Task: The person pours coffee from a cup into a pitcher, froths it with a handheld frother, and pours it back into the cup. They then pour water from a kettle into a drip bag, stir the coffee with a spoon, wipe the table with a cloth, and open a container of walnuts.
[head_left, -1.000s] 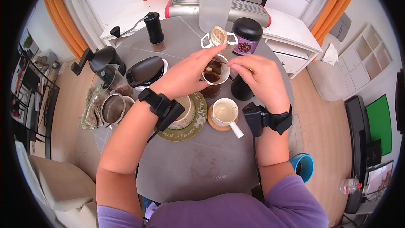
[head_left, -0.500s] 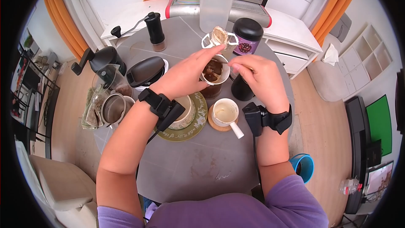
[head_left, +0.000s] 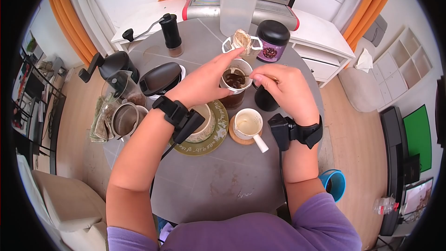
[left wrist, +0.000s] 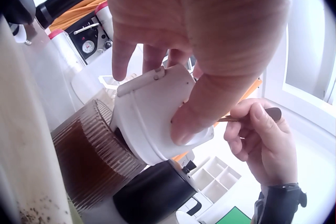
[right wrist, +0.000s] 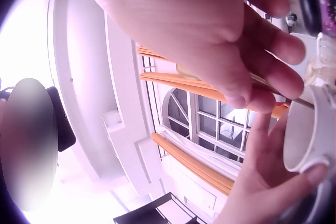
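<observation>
In the head view my left hand [head_left: 202, 79] holds a white coffee dripper [left wrist: 152, 113], with the thumb against its side and the other fingers round the far side. Dark wet coffee grounds [head_left: 234, 81] lie inside it. Below, the dripper sits at the mouth of a ribbed glass [left wrist: 86, 155] that contains brown liquid. My right hand [head_left: 285, 88] pinches a thin metal spoon [left wrist: 273, 113]. One end sticks out past the fingers, while the other reaches over the dripper's rim into the grounds. Close beside the glass stands a black lidded kettle [left wrist: 155, 190].
Nearer me, a white handled pot [head_left: 248, 123] rests on a wooden coaster; a bowl stands on a green plate [head_left: 219, 128] to its left. Behind the dripper are a drip-bag filter [head_left: 241, 39], a purple-labelled jar [head_left: 271, 46] and a tall clear pitcher [head_left: 238, 9]. Hand grinders [head_left: 170, 32] stand left.
My right fingertips and the spoon have shifted slightly at the dripper's rim, and the surface of the grounds looks different. My left hand stays almost in place.
</observation>
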`<action>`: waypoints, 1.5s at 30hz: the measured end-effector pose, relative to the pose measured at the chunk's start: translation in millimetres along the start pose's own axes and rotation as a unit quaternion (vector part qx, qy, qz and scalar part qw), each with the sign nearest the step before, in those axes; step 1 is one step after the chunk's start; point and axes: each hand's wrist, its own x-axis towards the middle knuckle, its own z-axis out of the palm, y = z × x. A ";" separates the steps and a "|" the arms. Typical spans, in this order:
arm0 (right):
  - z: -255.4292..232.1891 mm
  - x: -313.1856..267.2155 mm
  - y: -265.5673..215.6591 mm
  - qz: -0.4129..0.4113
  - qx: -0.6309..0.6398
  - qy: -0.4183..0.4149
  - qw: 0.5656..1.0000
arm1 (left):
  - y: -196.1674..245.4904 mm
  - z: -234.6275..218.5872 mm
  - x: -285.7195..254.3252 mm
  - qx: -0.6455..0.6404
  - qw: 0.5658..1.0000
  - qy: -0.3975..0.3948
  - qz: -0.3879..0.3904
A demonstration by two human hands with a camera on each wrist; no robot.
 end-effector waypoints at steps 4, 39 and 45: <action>-0.3 -0.2 -1.4 -0.005 0.020 0.036 0.999 | 1.1 -1.1 -0.7 -0.004 1.000 -0.008 -0.017; -0.7 -1.2 1.7 0.029 0.043 -0.010 0.999 | 4.7 0.9 -1.7 0.065 0.996 0.007 0.053; 0.6 0.0 2.0 0.015 0.013 0.043 0.999 | 4.4 1.1 -2.1 0.063 0.997 0.006 0.050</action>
